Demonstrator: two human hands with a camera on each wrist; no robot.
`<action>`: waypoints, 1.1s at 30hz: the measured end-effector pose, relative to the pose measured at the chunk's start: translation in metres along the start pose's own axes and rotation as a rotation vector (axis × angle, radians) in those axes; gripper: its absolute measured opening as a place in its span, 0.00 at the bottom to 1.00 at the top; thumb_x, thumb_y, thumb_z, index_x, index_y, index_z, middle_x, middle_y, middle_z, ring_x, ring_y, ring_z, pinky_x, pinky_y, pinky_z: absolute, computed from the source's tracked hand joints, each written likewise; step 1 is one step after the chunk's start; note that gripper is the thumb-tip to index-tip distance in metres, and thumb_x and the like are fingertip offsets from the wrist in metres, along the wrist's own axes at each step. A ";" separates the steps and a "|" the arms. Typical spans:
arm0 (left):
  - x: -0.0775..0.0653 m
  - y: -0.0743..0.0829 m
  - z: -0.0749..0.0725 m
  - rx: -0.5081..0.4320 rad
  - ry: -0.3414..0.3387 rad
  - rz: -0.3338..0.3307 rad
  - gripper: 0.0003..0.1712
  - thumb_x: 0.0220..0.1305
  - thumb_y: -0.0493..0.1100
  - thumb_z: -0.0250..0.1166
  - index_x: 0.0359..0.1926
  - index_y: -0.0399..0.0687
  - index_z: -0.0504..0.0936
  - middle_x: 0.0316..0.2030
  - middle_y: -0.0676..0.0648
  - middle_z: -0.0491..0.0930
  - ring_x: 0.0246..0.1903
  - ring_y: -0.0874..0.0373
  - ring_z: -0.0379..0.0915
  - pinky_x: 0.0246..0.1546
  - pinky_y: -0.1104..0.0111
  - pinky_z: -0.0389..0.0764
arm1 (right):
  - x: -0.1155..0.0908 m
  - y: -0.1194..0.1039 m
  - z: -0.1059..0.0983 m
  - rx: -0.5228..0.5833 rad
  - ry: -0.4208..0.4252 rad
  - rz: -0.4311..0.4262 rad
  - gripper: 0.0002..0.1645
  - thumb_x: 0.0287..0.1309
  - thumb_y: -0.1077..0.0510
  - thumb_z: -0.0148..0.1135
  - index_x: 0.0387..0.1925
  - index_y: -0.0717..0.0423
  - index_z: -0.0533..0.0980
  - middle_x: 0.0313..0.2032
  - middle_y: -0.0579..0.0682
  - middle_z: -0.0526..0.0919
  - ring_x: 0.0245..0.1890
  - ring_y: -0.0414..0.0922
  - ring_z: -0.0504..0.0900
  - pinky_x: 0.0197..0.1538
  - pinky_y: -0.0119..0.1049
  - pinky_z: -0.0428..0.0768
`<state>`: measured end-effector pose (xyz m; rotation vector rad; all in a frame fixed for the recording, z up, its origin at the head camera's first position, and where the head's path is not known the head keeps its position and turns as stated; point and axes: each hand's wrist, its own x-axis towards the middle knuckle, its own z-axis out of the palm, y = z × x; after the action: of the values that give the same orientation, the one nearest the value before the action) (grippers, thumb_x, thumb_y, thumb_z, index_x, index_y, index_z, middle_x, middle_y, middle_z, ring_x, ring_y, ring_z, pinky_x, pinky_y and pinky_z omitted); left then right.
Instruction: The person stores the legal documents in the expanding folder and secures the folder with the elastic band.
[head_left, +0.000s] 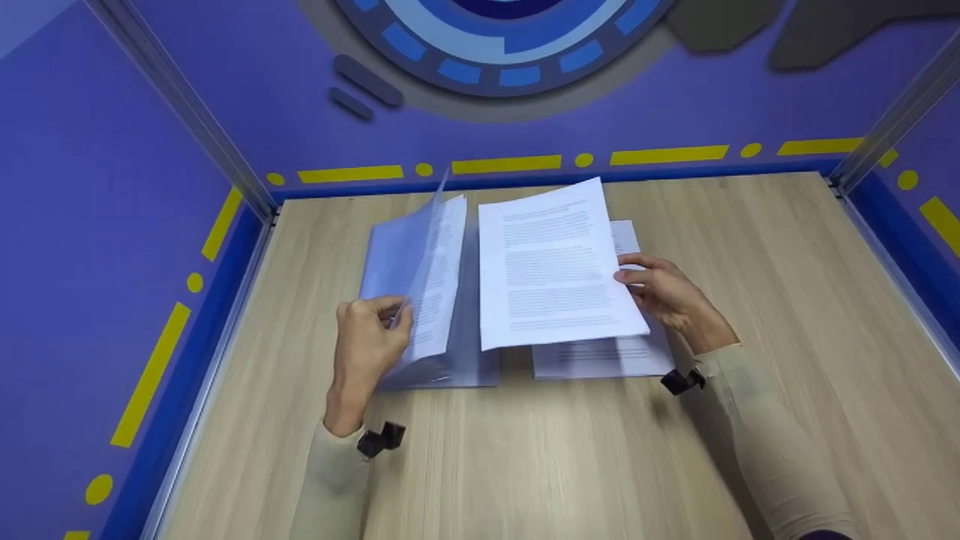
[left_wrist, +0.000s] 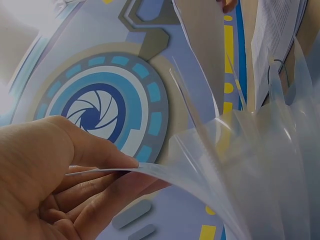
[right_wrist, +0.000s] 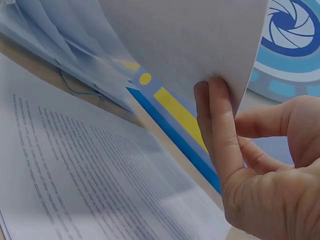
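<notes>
On the left of the table a translucent bluish plastic folder (head_left: 394, 251) with several clear sleeves (left_wrist: 270, 165) stands partly open. My left hand (head_left: 369, 337) pinches the edge of one of its plastic leaves between thumb and fingers. A printed sheet (head_left: 442, 277) shows inside the folder. My right hand (head_left: 667, 292) pinches the right edge of a printed paper (head_left: 559, 270), raised and tilted just right of the folder. Whether that is one sheet or more I cannot tell. Beneath it lies a stack of printed papers (head_left: 600, 364), partly hidden.
The wooden table (head_left: 510, 457) is bounded by a blue back wall (head_left: 247, 97) and side panels with metal posts. A thin elastic cord (right_wrist: 75, 91) lies by the folder's edge. Black straps (head_left: 381, 440) are on both wrists.
</notes>
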<state>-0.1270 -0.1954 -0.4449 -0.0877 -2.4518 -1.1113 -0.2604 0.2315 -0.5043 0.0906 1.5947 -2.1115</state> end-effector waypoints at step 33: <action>0.000 0.000 0.000 -0.011 0.006 0.006 0.08 0.61 0.28 0.70 0.40 0.29 0.92 0.34 0.33 0.91 0.33 0.43 0.92 0.36 0.52 0.92 | 0.030 0.013 0.057 -0.006 -0.022 0.051 0.22 0.71 0.71 0.62 0.63 0.63 0.72 0.41 0.53 0.90 0.35 0.44 0.91 0.37 0.33 0.89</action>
<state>-0.1271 -0.1954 -0.4449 -0.0958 -2.4388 -1.1213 -0.2676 0.1662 -0.5076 0.1051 1.5694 -2.0617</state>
